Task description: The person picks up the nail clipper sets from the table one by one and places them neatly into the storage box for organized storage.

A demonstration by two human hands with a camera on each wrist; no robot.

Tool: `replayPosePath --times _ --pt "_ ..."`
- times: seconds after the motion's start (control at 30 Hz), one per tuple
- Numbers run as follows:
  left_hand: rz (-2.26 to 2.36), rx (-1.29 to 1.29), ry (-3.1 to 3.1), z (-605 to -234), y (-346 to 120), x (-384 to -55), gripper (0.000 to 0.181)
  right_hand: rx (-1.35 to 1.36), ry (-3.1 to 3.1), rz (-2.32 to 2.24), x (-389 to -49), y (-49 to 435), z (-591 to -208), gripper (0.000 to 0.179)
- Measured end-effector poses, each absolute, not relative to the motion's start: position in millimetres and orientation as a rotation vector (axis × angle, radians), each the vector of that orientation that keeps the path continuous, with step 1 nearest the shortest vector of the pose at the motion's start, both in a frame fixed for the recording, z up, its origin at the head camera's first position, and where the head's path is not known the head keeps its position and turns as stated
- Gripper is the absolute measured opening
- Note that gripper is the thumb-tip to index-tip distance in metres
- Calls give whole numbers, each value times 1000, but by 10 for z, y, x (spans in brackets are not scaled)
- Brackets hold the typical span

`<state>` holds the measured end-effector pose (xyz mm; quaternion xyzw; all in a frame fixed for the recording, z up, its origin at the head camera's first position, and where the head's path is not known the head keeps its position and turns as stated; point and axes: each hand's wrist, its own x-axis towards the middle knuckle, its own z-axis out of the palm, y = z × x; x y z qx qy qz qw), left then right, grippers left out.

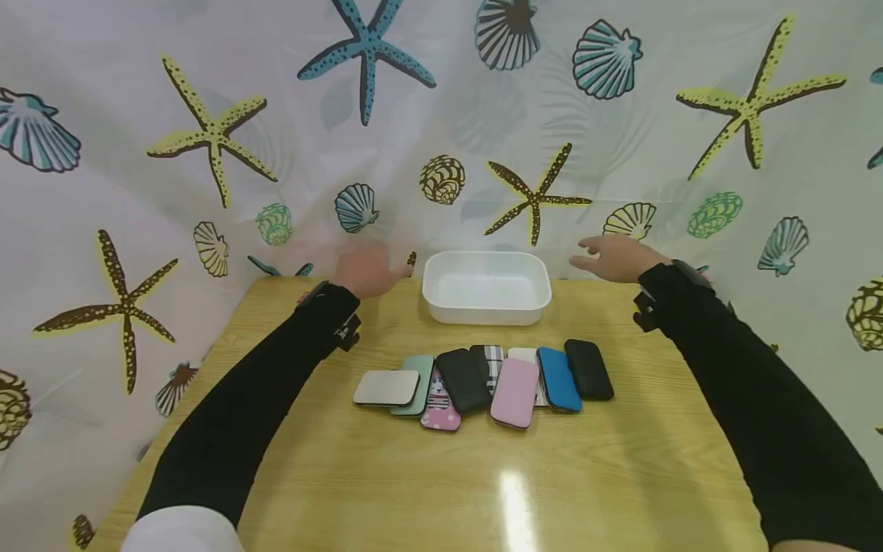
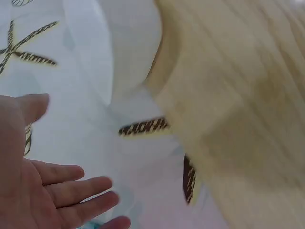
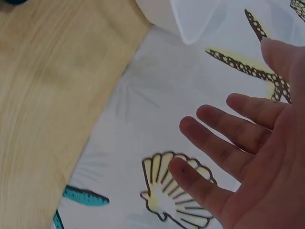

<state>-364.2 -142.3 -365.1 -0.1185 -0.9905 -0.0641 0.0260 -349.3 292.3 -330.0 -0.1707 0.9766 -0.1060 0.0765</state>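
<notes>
White tray [image 1: 487,314], cropped in wrist views

We see a wooden-looking tabletop [image 1: 414,479], smooth, with 1 bright glossy reflection towards its near edge. At its far edge, the white container [image 1: 484,316] seems to be of smooth plastic. Behind this edge, the printed sheet [image 1: 428,107] looks like cloth, mostly matt. The 2 black sleeves [image 1: 228,429] appear as matt cloth. The blue case [image 1: 559,380] looks smooth; its material we cannot tell.

tray [image 1: 486,316] — white, blue case [image 1: 559,381], starfish-print cloth [image 1: 428,107]
</notes>
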Motion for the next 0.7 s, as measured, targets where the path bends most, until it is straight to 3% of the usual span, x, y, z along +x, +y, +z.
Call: replayPosePath --times 0.13,0.33,0.47,0.7 --pt "-188 -397 -3092 -3861 -1188 -3714 47 -499 2901 -337 -3588 2719 -3590 62" --pt "-147 -362 -3136 -4058 -883 -3779 44 -415 2895 -329 -3723 2477 -3989 71" --pt "-162 -278 -3174 -4200 -754 -3908 43 -369 2933 -282 -3766 2354 -4083 74" --pt "-184 -154 -3213 -4402 -685 -4186 35 -335 3006 -189 -3835 2314 -4149 61"
